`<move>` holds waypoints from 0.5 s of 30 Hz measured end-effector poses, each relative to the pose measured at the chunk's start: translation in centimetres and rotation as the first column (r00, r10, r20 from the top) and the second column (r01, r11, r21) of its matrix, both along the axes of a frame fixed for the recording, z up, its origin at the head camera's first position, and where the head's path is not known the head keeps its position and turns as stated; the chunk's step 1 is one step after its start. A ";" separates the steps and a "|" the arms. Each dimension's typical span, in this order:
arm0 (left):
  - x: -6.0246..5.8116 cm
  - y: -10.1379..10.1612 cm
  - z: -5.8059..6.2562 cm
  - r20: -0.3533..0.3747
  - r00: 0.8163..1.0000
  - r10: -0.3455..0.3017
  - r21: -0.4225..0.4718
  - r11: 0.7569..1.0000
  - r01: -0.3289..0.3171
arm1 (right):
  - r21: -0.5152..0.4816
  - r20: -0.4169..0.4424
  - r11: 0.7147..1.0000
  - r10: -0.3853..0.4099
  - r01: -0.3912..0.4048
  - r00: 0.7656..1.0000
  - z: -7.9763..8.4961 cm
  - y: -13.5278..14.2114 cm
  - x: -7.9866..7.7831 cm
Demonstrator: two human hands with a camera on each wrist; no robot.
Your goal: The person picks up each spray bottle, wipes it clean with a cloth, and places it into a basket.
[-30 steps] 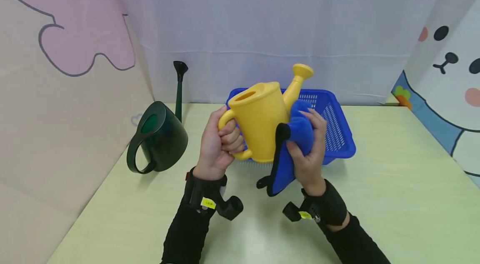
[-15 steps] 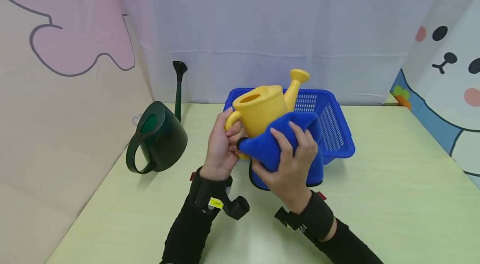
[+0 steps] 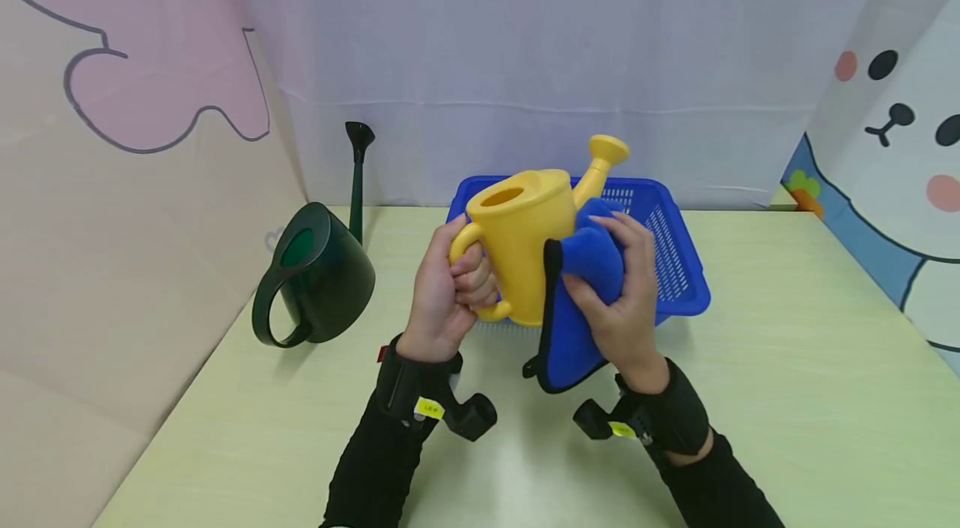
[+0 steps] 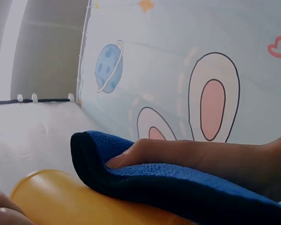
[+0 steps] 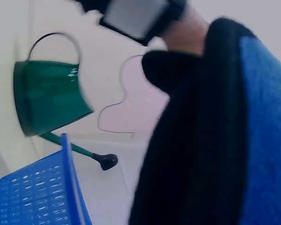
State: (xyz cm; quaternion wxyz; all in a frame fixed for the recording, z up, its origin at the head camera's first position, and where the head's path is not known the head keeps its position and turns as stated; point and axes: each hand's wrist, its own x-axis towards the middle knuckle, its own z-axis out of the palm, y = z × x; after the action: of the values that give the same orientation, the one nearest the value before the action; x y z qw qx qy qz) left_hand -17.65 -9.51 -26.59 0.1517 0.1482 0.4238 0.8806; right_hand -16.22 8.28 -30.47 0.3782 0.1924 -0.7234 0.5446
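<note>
In the head view the left hand [image 3: 453, 286] is clamped round the handle of a yellow watering can [image 3: 528, 253], its fingers curled through the loop, while the right hand [image 3: 630, 295] grips a bunched blue cloth [image 3: 577, 336] with black edging at the can's right side. Only the left wrist view plainly shows the cloth's dark border lying on the yellow wall, with the right thumb pressed into the cloth; it also shows a planet drawing [image 4: 109, 68] and printed rabbit ears [image 4: 214, 98] on the hanging behind. The right wrist view is mostly filled by blurred cloth, yet catches the green watering can [image 5: 51, 96] and one perforated side of the blue basket [image 5: 35, 194] from a low angle. Of the containers, the yellow can is held in front of the basket, its top opening in sight but its contents too dark to tell. The basket's inside is largely hidden behind the can and cloth. The green can stands on the surface [image 3: 787, 361] to the left, bright green showing through its opening.
</note>
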 end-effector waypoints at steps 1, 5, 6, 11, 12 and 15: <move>0.0 0.0 0.0 0.000 1.000 0.002 -0.003 1.000 -0.002 | -0.018 0.028 1.000 0.019 -0.018 0.999 0.1 0.2 0.0; 0.1 0.1 0.0 0.012 1.000 0.004 -0.010 1.000 -0.004 | -0.022 0.060 1.000 0.009 -0.008 0.998 0.3 0.2 0.2; 0.0 0.1 0.0 0.015 1.000 0.003 -0.011 1.000 -0.003 | -0.008 0.046 1.000 -0.010 0.010 0.999 0.3 0.0 0.3; 0.0 0.2 0.0 0.013 1.000 -0.005 -0.009 1.000 0.005 | 0.098 -0.119 0.981 -0.158 0.170 0.980 -0.1 -1.5 0.9; 0.0 0.2 0.0 0.020 1.000 -0.004 -0.010 1.000 0.004 | 0.122 -0.169 0.970 -0.191 0.212 0.967 -0.2 -1.8 1.0; 0.0 0.4 0.0 0.047 0.999 0.013 -0.009 1.000 -0.012 | 0.183 -0.320 0.922 -0.273 0.341 0.907 -0.5 -2.6 1.3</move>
State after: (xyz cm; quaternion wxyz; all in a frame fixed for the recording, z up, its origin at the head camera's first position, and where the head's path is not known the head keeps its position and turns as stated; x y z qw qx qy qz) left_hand -17.62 -9.09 -26.60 0.1569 0.1240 0.4249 0.8829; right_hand -14.94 5.65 -30.94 0.5355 0.1958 -0.7410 0.3547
